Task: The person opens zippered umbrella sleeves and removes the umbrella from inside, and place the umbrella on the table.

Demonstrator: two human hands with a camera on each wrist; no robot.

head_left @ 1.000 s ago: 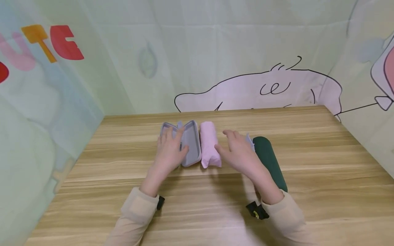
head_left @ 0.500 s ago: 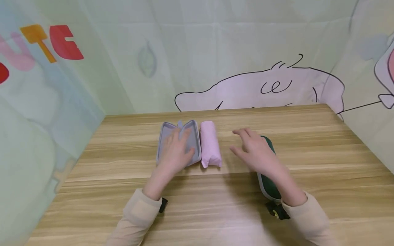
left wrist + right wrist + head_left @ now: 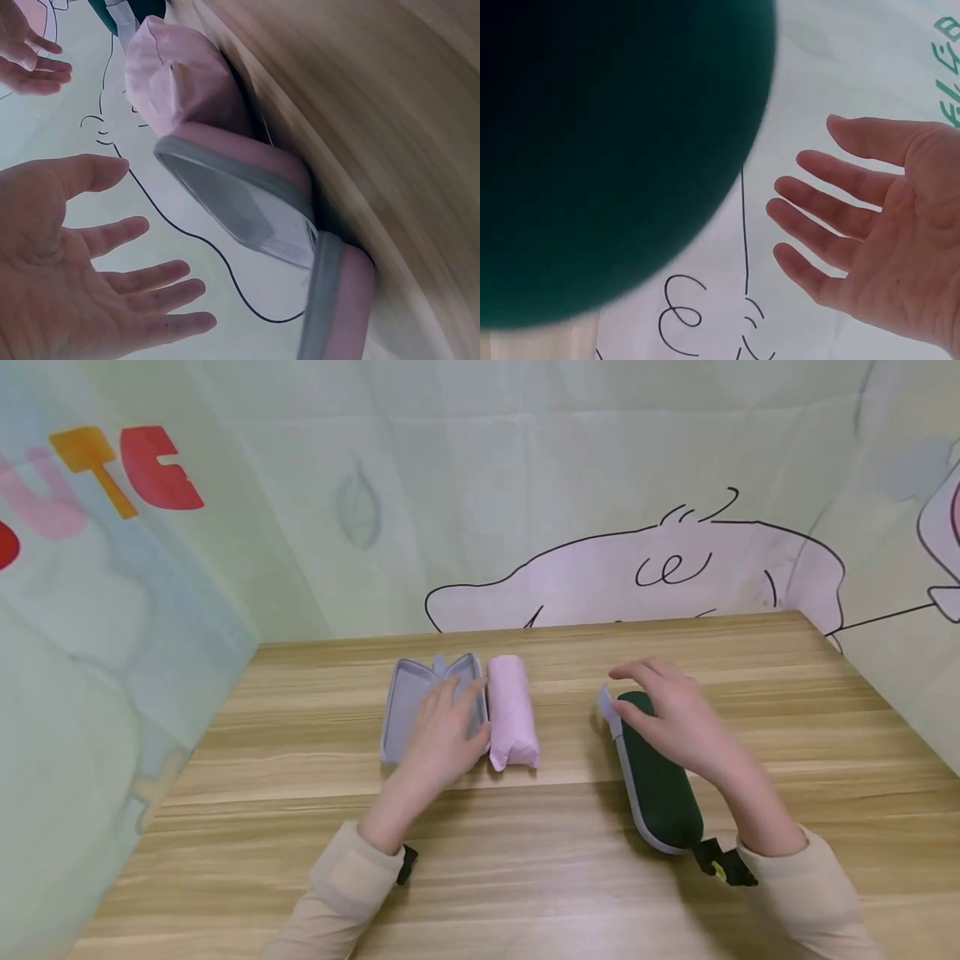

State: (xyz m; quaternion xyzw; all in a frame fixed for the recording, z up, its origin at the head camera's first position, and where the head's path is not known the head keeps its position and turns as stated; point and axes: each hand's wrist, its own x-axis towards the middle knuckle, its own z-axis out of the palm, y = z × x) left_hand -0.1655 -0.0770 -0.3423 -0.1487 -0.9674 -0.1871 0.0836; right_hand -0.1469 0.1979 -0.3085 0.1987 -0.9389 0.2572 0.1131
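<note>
An open zip case (image 3: 405, 710), lined in grey with a pink outside in the left wrist view, lies spread on the table. My left hand (image 3: 442, 735) hovers over it, fingers spread and holding nothing, hiding part of its right half. Right beside the case lies a soft pink bundle (image 3: 512, 710), wrapped in cloth. Farther right is a closed dark green case (image 3: 660, 785) with a grey rim and a pale strap (image 3: 609, 706) at its far end. Above that end is my right hand (image 3: 678, 714); the right wrist view shows its fingers (image 3: 825, 225) extended and its palm bare.
The wood-grain table (image 3: 480, 877) runs back to a printed cloth backdrop (image 3: 450, 485) with cartoon outlines and coloured letters. Small black wrist devices (image 3: 723, 862) sit at both cuffs.
My right hand has moved right, from beside the pink bundle to over the green case. My left hand has drifted slightly right above the open case. Neither case nor bundle has visibly shifted.
</note>
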